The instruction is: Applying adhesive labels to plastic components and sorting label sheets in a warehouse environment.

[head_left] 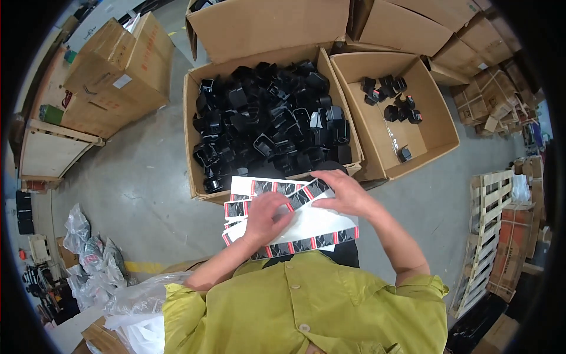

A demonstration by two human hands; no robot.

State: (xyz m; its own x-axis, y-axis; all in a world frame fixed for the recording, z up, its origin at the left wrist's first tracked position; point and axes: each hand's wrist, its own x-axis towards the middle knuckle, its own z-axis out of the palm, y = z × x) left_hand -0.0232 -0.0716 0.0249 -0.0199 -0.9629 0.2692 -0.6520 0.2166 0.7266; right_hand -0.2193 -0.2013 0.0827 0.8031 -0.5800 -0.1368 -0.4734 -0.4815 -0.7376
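Observation:
Several white sheets point(315, 223) edged with rows of dark, red-marked labels lie overlapped on my lap. A strip of labels point(303, 196) is lifted at a slant above them. My right hand point(346, 193) pinches its upper right end between thumb and fingers. At the lower left end, the bent fingers of my left hand point(265, 217) close on the strip, while the palm rests over the sheets. Just beyond my hands stands an open cardboard box point(190, 127) heaped with black plastic holders point(268, 118).
A second open carton point(421, 150) to the right has a few black pieces point(404, 109) inside. A wooden pallet point(483, 218) leans at the right near stacked cartons point(512, 251). Clear plastic bags point(94, 253) lie at the left, and a large carton point(127, 71) stands far left.

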